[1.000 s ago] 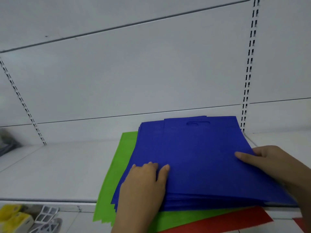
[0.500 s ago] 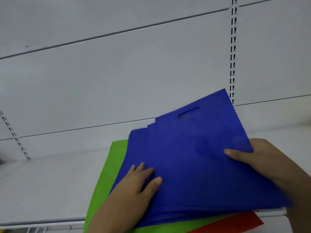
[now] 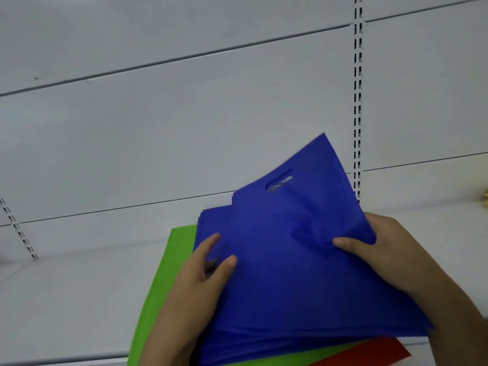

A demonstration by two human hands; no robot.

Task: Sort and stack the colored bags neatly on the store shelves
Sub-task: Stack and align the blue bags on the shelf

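Note:
A thick stack of blue bags (image 3: 295, 273) with a cut-out handle lies on the white shelf (image 3: 74, 299), on top of a green bag (image 3: 163, 281) and a red bag (image 3: 375, 352). My right hand (image 3: 380, 249) grips the right edge of the top blue bags, thumb on top, and lifts their far corner so they tilt up. My left hand (image 3: 203, 276) rests on the stack's left side with thumb and fingers spread over the edge.
The white back panel (image 3: 184, 128) rises behind the shelf. A slotted upright (image 3: 357, 101) runs down behind the lifted corner and another slotted upright (image 3: 18, 231) stands at the far left. Something yellow (image 3: 485, 198) shows at the right edge.
My right hand has lifted the right side of the top blue bags higher, so the far corner now points up. My left hand has shifted slightly on the stack's left edge.

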